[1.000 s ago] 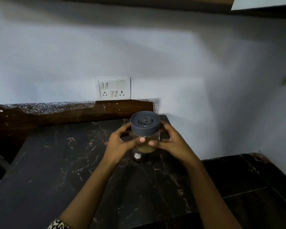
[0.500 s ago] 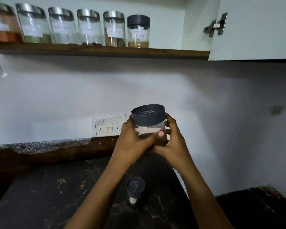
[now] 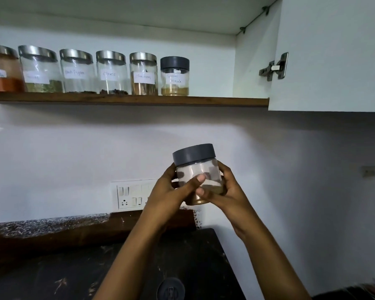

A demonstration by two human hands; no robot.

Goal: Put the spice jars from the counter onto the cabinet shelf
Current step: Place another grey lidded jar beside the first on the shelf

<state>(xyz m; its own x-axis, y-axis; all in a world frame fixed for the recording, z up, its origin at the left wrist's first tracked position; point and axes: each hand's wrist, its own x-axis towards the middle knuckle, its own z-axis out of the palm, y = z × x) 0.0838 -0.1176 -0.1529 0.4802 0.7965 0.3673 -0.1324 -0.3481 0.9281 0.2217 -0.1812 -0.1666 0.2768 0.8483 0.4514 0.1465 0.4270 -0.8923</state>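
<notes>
A clear spice jar (image 3: 196,169) with a grey lid and a little tan powder is held upright in mid-air, between the counter and the shelf. My left hand (image 3: 171,191) grips its left side and my right hand (image 3: 223,191) its right side and base. Above, the wooden cabinet shelf (image 3: 214,101) carries a row of several labelled jars; the rightmost is a grey-lidded jar (image 3: 175,76), with bare shelf to its right. A small grey-lidded jar (image 3: 171,289) stands on the dark marble counter (image 3: 52,278) at the bottom edge.
The open white cabinet door (image 3: 333,57) with its hinge (image 3: 274,67) hangs at the upper right. A switch-and-socket plate (image 3: 131,194) is on the wall behind my left hand. A dark wooden backsplash (image 3: 52,232) runs along the counter's rear.
Both hands have lifted the grey-lidded jar off the counter and upward toward the shelf. My view has tilted up, bringing the shelf and its jars fully into sight.
</notes>
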